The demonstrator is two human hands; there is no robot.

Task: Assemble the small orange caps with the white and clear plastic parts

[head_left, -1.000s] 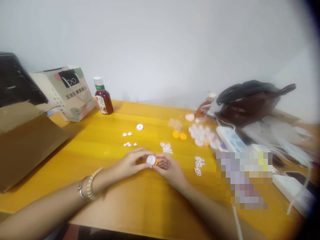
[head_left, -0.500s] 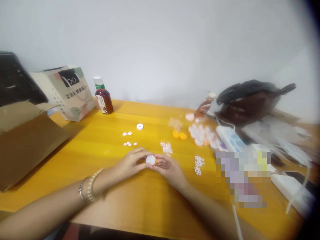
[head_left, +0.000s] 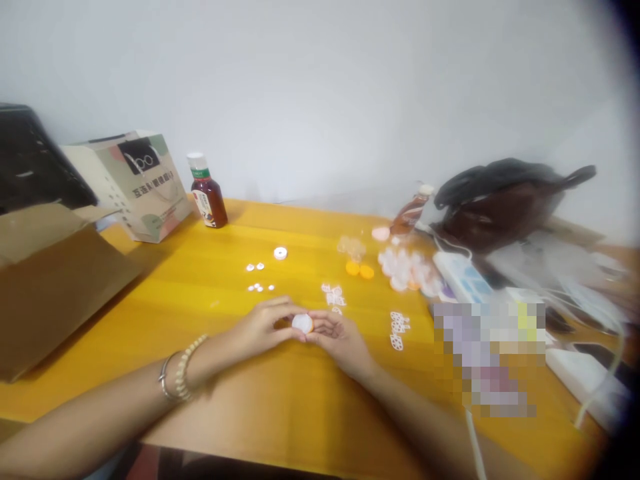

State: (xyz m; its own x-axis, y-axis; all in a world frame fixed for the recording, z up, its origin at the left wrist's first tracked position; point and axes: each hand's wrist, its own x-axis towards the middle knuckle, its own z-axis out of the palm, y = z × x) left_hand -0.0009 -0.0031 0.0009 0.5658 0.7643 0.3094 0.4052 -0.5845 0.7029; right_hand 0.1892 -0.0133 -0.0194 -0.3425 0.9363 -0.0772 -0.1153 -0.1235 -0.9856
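Observation:
Between my two hands is a small round disc (head_left: 302,324) with a whitish face and an orange rim. My left hand (head_left: 270,323) pinches its left side between thumb and fingers. From the right, my right hand (head_left: 340,340) grips its edge, fingers curled behind it. Just beyond the hands lie several small white round pieces (head_left: 257,287) and a white ring-like disc (head_left: 281,253). White cut-out pieces (head_left: 333,295) rest past my right hand, and more white wheel-shaped pieces (head_left: 397,331) lie to its right. Two orange discs (head_left: 359,269) sit farther back.
A cardboard box (head_left: 65,287) and a paper bag (head_left: 150,187) stand at left, near a dark red bottle (head_left: 209,197). At right are a pile of pale discs (head_left: 405,268), a tilted bottle (head_left: 413,212), a dark bag (head_left: 505,207), a power strip (head_left: 463,277) and cables.
Both hands stay in nearly the same place around the disc, which has shifted very slightly downward. The rest of the table looks the same.

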